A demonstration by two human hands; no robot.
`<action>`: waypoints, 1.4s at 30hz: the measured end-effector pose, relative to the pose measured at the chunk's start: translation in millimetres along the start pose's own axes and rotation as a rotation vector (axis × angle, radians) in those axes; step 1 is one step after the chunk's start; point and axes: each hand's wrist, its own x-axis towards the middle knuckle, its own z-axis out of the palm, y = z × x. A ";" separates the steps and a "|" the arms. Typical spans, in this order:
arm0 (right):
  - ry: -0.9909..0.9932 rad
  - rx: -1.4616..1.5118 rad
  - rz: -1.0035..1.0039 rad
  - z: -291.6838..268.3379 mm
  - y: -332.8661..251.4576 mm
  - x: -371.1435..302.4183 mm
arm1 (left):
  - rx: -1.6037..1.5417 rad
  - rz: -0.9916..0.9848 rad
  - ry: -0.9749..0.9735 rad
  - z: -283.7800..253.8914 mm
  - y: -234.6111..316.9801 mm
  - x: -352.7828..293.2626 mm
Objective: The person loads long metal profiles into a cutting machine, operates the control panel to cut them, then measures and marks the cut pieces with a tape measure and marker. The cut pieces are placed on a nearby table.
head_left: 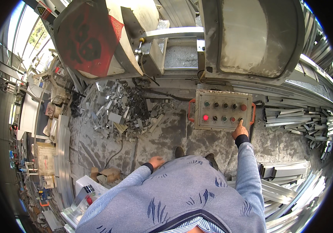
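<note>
Control box (223, 112) stands in front of the machine, ahead and to the right of the operator, an orange handle on each side. Right hand (239, 134) is at its lower right corner: index finger extended onto the last control of the bottom row, other fingers curled in, nothing seen carried. Judged progress: the reach to the control is complete; whether the control is fully pressed or turned cannot be told, since the fingertip covers it and the detail is small. Red lamp (205, 117) at the opposite end of that row is lit, so the box appears powered. Left hand (157, 162) hangs free near the operator's waist, fingers loosely open, apart from the box. Metal bar (178, 32) spans the gap between the red-panelled hood (85, 42) and the windowed hood (252, 37); cannot tell whether it is workpiece or machine part. Offcut pile (114, 110) lies on the floor below the red-panelled hood; longer metal profiles (290, 118) lie right of the box. Left to do, by judgement: finish the actuation and release the control.
</note>
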 end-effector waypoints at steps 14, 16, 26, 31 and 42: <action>-0.002 0.022 0.015 -4.5 -1.9 -3.0 | 0.133 0.058 0.033 5.9 -7.7 9.3; 0.002 0.021 0.009 -5.6 -2.4 -3.8 | 0.141 0.036 0.027 6.6 -9.5 10.1; -0.005 0.025 0.008 -3.7 -1.4 -3.8 | 0.156 0.062 0.028 9.3 -14.2 14.5; -0.017 0.020 0.004 -1.8 -0.7 -2.3 | 0.158 0.045 0.016 9.4 -14.5 15.3; -0.011 0.009 0.010 2.2 -0.1 0.5 | 0.099 0.065 -0.007 1.7 -3.6 8.5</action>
